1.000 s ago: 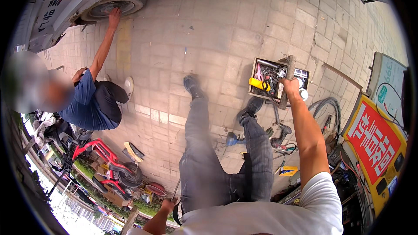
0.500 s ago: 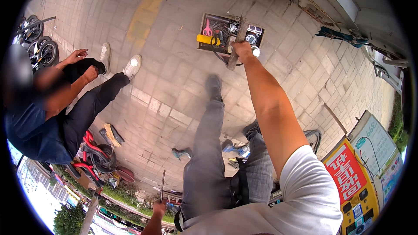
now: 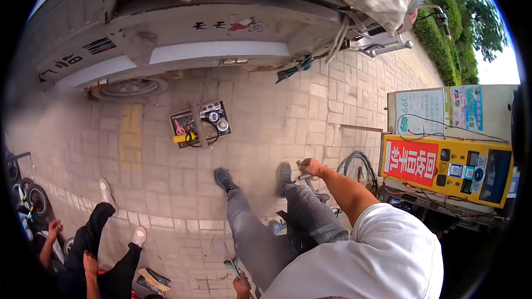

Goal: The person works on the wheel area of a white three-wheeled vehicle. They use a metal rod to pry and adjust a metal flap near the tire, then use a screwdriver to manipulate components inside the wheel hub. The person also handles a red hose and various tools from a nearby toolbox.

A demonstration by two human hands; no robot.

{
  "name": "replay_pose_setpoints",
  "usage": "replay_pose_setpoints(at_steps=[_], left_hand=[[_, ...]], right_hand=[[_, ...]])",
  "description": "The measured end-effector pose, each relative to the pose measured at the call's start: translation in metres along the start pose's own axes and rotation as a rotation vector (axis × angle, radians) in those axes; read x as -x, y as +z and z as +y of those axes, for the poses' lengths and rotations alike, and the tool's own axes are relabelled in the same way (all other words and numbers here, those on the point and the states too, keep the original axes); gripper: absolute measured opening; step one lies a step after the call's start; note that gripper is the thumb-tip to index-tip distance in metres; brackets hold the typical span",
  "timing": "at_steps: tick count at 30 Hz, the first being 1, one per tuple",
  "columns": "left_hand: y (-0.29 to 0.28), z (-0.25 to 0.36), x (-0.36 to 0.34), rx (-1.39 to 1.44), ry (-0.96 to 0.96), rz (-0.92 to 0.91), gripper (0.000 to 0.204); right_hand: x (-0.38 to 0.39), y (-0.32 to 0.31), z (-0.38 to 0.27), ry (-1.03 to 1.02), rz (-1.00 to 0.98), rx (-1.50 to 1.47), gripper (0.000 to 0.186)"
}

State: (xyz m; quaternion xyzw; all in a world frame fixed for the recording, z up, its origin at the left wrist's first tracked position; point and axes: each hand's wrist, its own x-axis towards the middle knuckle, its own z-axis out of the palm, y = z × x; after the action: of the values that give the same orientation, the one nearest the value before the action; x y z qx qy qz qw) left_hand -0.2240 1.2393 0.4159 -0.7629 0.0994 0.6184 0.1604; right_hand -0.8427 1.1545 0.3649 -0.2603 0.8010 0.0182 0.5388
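Observation:
My left hand point(image 3: 241, 286), low in the picture, is closed round a thin metal rod point(image 3: 231, 259) that points up and away. To the right of my legs, my right hand point(image 3: 313, 166) reaches out with its fingers curled. Something small and brownish shows at its fingertips, too small to name. Close below that hand is a grey metal tool point(image 3: 306, 177), partly hidden by my leg. Farther off on the paving lies an open tool tray point(image 3: 173, 115) with a wooden carrying bar point(image 3: 198, 127). Pink scissors point(image 3: 179, 128), a yellow tool point(image 3: 184, 138) and round gauge-like items sit in it.
A vehicle's side point(image 3: 221, 27) spans the far edge. A yellow machine with a red sign point(image 3: 413, 160) stands at the right, with a coiled black hose point(image 3: 354, 160) beside it. Another person sits at the lower left, legs point(image 3: 91, 232) stretched forward. A yellow brush-like item point(image 3: 154, 279) lies nearby.
My right hand has let go of the tray's wooden bar and moved back beside my leg. The view has turned toward the vehicle and machine. My left hand still holds the rod.

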Motion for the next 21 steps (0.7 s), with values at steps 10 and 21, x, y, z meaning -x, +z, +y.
replay_pose_setpoints(at_steps=[10,21], left_hand=[[0.102,0.209,-0.012,-0.85,0.453,0.089,0.047],[0.238,0.34,0.184,-0.652,0.79,0.219,0.041]], right_hand=[[0.294,-0.328,0.328,0.296,1.39,-0.881,0.051],[0.661,-0.714,0.335,-0.528,2.153,-1.005,0.062]])
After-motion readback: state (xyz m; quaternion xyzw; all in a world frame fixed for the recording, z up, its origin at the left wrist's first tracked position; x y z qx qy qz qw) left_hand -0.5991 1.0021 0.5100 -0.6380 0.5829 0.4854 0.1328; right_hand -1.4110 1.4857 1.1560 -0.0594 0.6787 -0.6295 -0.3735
